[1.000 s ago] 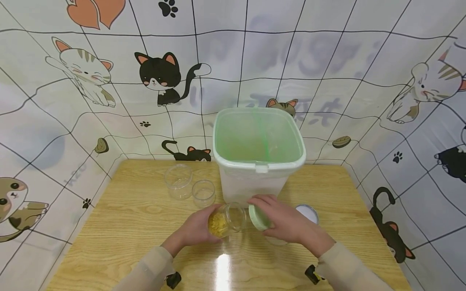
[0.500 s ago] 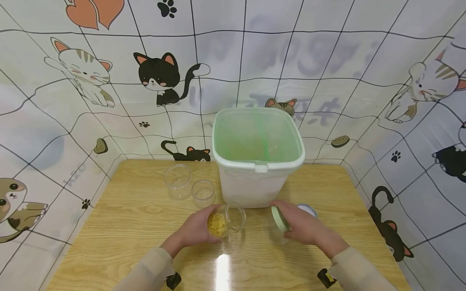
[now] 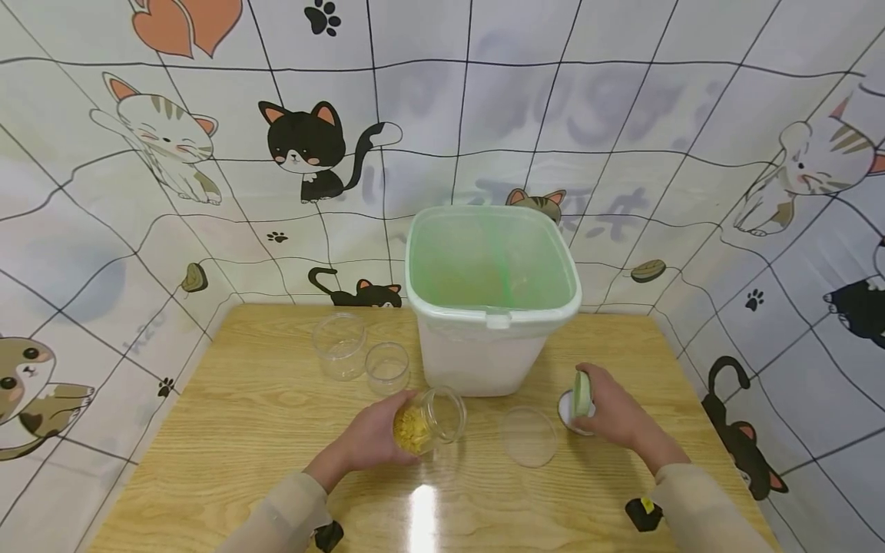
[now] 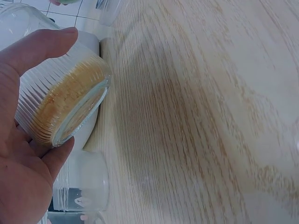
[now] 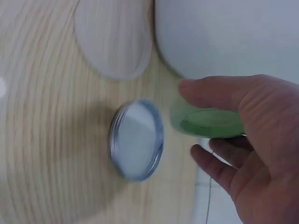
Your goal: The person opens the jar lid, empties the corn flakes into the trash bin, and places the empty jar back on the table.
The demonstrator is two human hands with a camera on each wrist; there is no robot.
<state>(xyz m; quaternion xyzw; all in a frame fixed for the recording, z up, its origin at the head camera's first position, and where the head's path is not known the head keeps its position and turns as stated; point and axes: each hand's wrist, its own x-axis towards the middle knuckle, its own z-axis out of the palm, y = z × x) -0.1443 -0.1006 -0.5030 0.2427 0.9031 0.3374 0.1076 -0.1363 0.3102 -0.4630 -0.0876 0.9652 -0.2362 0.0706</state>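
My left hand (image 3: pixel 373 432) grips a ribbed clear glass jar (image 3: pixel 423 424), tilted on its side with its mouth to the right. Yellow bits (image 3: pixel 412 428) are gathered at its base end; the left wrist view shows thumb and fingers wrapped around the jar (image 4: pixel 65 93). Over at the right, my right hand (image 3: pixel 618 415) pinches a pale green round lid (image 3: pixel 582 394) by its edge, held upright on its rim. A silver-rimmed lid (image 5: pixel 135 142) with a pale inner face lies on the table just beside that hand. To its left is a flat clear round lid (image 3: pixel 528 438).
A white bin (image 3: pixel 477 357) with a translucent green top stands at the back centre. Two clear round containers, a larger one (image 3: pixel 339 347) and a smaller one (image 3: pixel 387 369), are left of it. A cat-printed wall covering (image 3: pixel 442 115) borders the wooden table (image 3: pixel 263 415).
My right hand has moved right with the green lid, away from the jar's mouth and past the flat clear lid to the silver-rimmed one. The left hand and jar stay put.
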